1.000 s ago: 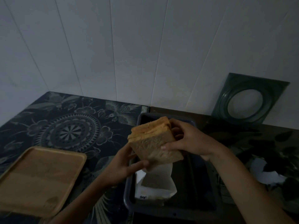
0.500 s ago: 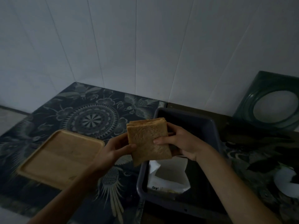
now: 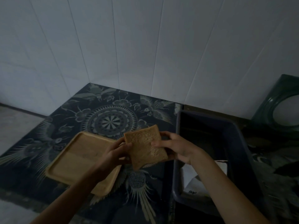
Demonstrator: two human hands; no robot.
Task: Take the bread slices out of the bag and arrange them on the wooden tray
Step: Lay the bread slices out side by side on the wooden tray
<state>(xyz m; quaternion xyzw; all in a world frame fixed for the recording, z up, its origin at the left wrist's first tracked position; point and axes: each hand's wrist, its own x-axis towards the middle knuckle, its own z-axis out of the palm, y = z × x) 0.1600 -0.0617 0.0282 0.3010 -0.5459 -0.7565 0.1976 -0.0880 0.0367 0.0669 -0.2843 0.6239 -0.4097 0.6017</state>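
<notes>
Starting at the left, the wooden tray [image 3: 77, 159] lies on the patterned cloth [image 3: 111, 117] with nothing on it; no slice has been laid down, so the arranging has not begun. Over the tray's right edge the left hand [image 3: 116, 153] grips the left side of the bread slices [image 3: 144, 146], thumb on the front face and fingers tucked behind. The slices form a small stack held nearly upright in the air between the tray and the dark bin [image 3: 239, 143], touching neither. The right hand [image 3: 176, 148] clasps the stack's right side, one finger pressed across the front face and the rest wrapped behind. How many slices are in the stack is hard to tell in this dim light, since only the front face shows clearly. In the bin, below the right forearm, sits what looks like the white bag [image 3: 197, 181], open, and likely emptied. Judged so, the taking-out is done or nearly so, and every slice remains to be separated and set out on the tray.
</notes>
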